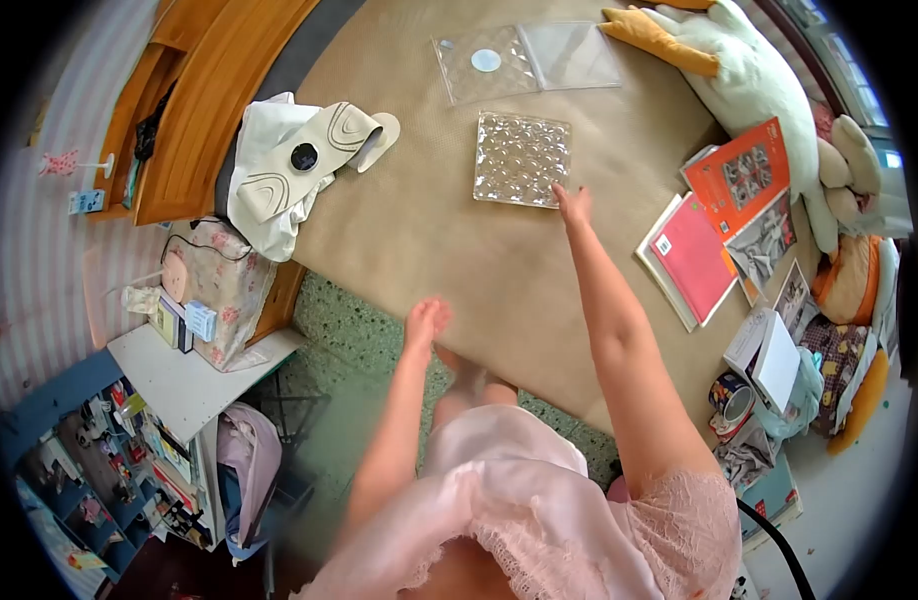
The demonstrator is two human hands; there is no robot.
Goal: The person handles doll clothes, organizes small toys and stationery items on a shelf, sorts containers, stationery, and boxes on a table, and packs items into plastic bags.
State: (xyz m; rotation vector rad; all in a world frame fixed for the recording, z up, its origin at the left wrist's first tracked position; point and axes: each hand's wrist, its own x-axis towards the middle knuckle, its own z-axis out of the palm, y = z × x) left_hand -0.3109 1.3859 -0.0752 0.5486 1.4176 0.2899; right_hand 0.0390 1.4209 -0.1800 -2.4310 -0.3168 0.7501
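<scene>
A clear square tray with rows of round bumps (522,160) lies on the brown bed surface (409,230). At its lower right corner is my right hand (573,203), its fingers touching or just over the edge; whether they grip it is unclear. My left hand (428,318) is near the front edge of the bed, blurred, with its fingers partly curled and no object visible in it. Beyond the tray lies an opened clear plastic case (569,55) with a pale round label (486,61) on its left half.
White cloth (269,225) and a cream patterned band with a black disc (304,157) lie at left. Books (687,258) and a large white plush toy (769,100) are at right. A white desk (159,375) stands at lower left.
</scene>
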